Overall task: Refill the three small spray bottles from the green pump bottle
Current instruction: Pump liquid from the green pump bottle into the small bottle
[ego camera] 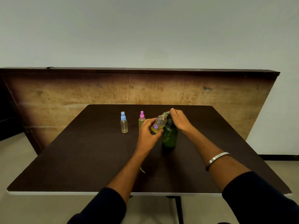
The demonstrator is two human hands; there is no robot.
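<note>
Pumping with right hand (179, 121) curled over the green pump bottle (169, 136) head, mid-table; left hand (149, 131) gripping the tilted flowered spray bottle (159, 124) under the nozzle. Keep mouth against spout, press slowly, steady the tilt; capped blue-topped bottle (124, 122) and pink-topped bottle (141, 120) waiting leftward.
</note>
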